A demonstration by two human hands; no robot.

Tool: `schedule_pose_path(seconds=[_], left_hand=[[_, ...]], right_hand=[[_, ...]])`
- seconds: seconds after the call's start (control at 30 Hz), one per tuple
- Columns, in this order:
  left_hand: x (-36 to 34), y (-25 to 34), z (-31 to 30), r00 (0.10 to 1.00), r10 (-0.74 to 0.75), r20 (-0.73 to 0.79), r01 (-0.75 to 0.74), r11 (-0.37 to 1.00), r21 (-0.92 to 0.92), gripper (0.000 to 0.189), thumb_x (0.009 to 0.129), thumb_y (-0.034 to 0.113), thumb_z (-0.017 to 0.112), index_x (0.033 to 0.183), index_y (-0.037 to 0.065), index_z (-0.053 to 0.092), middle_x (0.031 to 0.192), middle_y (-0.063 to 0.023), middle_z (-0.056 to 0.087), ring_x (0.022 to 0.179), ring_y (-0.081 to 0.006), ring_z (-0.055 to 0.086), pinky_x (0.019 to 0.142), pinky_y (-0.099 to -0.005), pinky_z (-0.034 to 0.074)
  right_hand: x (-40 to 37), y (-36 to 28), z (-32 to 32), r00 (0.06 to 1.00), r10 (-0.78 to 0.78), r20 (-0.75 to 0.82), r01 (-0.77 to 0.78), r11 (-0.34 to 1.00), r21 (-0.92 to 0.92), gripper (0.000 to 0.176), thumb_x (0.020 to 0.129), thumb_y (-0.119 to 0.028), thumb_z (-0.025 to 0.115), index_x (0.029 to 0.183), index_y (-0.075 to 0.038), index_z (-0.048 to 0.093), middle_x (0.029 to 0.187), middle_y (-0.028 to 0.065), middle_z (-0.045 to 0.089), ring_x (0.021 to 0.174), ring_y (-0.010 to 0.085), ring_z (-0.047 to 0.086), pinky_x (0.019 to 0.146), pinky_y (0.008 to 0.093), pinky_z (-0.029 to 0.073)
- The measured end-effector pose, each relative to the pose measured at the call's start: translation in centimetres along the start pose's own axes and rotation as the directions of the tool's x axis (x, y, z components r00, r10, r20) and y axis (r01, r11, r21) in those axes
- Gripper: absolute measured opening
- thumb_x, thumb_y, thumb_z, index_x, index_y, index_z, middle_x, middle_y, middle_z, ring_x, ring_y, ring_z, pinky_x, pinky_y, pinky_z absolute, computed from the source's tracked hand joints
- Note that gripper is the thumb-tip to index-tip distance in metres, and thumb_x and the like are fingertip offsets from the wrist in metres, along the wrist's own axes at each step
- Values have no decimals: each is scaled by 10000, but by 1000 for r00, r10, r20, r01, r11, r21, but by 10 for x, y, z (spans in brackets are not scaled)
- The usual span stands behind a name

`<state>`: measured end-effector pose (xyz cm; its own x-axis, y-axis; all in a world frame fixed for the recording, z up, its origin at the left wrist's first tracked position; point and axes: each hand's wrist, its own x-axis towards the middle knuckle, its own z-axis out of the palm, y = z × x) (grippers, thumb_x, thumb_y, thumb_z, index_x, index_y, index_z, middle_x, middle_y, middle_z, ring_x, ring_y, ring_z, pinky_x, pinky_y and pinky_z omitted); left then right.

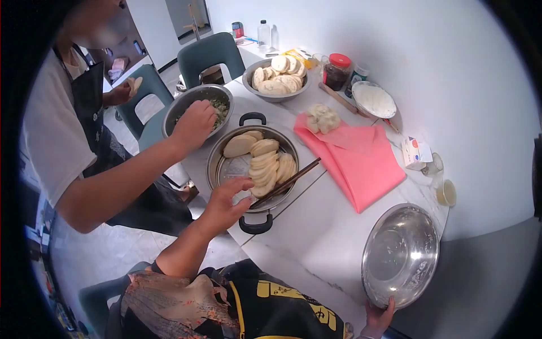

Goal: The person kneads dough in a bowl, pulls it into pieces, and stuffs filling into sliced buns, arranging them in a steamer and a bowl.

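Observation:
My left hand (pixel 227 206) reaches over the near-left rim of a two-handled steel pot (pixel 213 161), thumb and fingers apart. Whether its fingertips touch the food cannot be told. Inside the pot, pale oval slices (pixel 263 169) lie in overlapping rows. Dark chopsticks (pixel 296 176) rest across its right side, close to my fingers. At the table's near right corner, my right hand (pixel 381 317) grips the rim of a large steel bowl (pixel 395 254), which is tilted and holds only whitish smears.
A co-worker at left has one hand (pixel 195 125) over a bowl of green filling (pixel 220 113) and slices in the other. Behind stand a bowl of thick pale slices (pixel 280 79), a red-lidded jar (pixel 336 72) and a bowl of white powder (pixel 374 100). A pink sheet (pixel 361 164) bears a whitish lump.

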<state>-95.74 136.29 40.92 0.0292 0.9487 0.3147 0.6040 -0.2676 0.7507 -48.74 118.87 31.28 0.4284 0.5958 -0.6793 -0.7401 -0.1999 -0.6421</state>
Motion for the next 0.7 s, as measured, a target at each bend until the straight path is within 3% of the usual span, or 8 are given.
schedule_pose_path(seconds=[0.17,0.23,0.37,0.47,0.57,0.7], left_hand=[[6,3,2,997,-44,65,49,996,-75,266,708,56,600,964,3,554,951,-137,565,855,-221,546,791,-297,418],[8,4,4,984,-127,127,143,982,-124,268,715,39,591,977,0,554,995,-134,565,919,-208,546,839,-308,400],[13,4,11,975,-152,160,171,978,-116,266,718,48,596,977,0,556,955,-125,579,879,-196,554,804,-297,413],[16,3,16,980,-132,152,154,977,-147,245,725,61,598,959,-4,563,916,-120,592,869,-194,560,778,-288,419],[18,-3,20,983,-96,159,114,988,-107,258,731,114,603,956,-4,563,913,-143,589,842,-241,572,744,-295,438],[21,-7,23,981,-102,165,124,984,-127,233,726,70,602,941,-11,565,892,-120,595,844,-189,569,756,-278,427]], right_hand=[[-12,3,18,997,1,-77,-1,1000,5,528,736,-333,574,1199,-169,380,1215,25,427,1110,257,387,828,495,310],[-12,3,18,997,-9,-77,9,1000,11,529,736,-328,575,1200,-167,380,1216,27,427,1109,259,387,829,501,310],[-5,4,9,1000,10,-27,-9,999,38,533,739,-324,572,1207,-158,378,1215,36,427,1102,263,390,825,495,321],[-5,2,6,999,44,2,-44,997,61,551,742,-312,563,1226,-143,362,1224,71,416,1121,283,376,846,508,333],[-33,1,51,997,-69,30,64,988,139,541,777,-169,535,1224,31,304,1201,242,359,1107,391,338,873,523,342],[-33,0,56,998,-70,7,69,995,74,589,756,-185,553,1253,-21,282,1236,222,334,1137,386,309,865,537,335]])
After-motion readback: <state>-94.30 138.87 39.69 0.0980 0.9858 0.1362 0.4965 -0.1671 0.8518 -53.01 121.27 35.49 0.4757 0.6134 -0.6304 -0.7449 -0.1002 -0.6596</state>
